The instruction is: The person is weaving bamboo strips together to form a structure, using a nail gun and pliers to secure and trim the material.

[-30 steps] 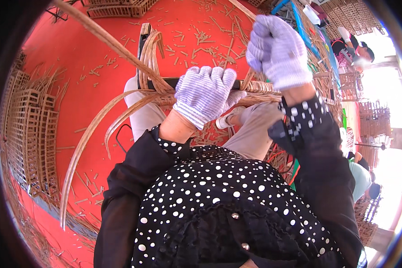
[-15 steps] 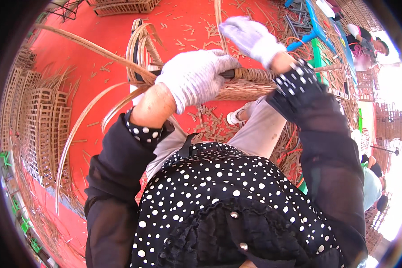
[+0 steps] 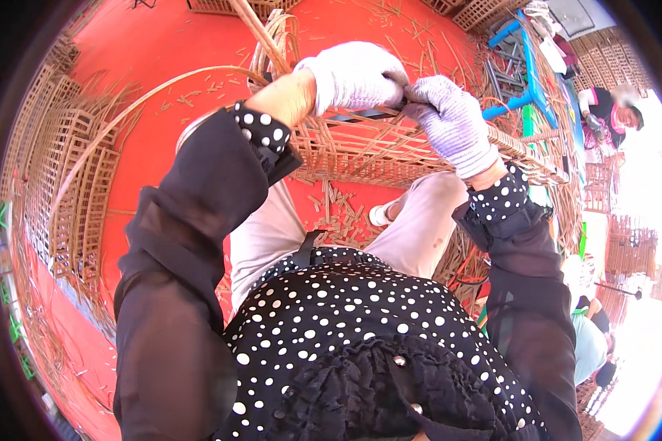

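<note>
- Working strips at the upper edge of the wickerwork seems to be the step in hand; both hands meet over a dark bar there.
- Next, this step appears to call for a firm hold by one hand, so the other can draw a strip snug.
- The wickerwork lies crosswise in front of the knees, loose lengths crossing just under the bar.
- The left hand arches, back upward, wrist bent, fingers curling toward the right; whether they pinch a strip, I cannot tell.
- The right hand comes from the other side, fingers bent inward, tips close to the left's; its grip is hidden too.
- Both elbows spread outward, forearms converging.
- One long strip arcs away leftward from near the left wrist.
</note>
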Demonstrator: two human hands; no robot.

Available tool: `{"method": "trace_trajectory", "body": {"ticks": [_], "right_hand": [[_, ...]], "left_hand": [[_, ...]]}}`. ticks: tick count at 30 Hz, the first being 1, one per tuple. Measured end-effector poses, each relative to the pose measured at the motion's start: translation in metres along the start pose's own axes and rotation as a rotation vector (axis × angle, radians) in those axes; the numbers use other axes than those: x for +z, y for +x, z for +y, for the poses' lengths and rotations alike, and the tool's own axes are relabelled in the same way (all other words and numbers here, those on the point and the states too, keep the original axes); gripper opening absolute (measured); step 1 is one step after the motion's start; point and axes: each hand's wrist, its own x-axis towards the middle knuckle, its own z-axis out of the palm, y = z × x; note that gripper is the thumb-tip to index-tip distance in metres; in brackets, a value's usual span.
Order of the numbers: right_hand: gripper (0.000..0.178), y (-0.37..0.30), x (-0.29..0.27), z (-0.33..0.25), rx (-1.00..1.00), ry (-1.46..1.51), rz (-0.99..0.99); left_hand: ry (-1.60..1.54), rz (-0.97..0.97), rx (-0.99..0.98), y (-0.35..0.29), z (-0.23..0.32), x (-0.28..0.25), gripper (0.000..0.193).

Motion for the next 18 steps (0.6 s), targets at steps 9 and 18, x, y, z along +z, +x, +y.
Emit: {"method": "trace_trajectory", "body": {"ticks": [9, 18], "right_hand": [[0.019, 0.009, 0.0, 0.013, 0.222, 0.246, -0.073], [0.017, 0.013, -0.001, 0.012, 0.163, 0.179, -0.077]], "left_hand": [[0.227, 1.19, 0.381, -0.066, 0.003, 0.056, 0.016], [0.525, 0.647, 0.13, -0.038, 0.003, 0.09, 0.035]]}}
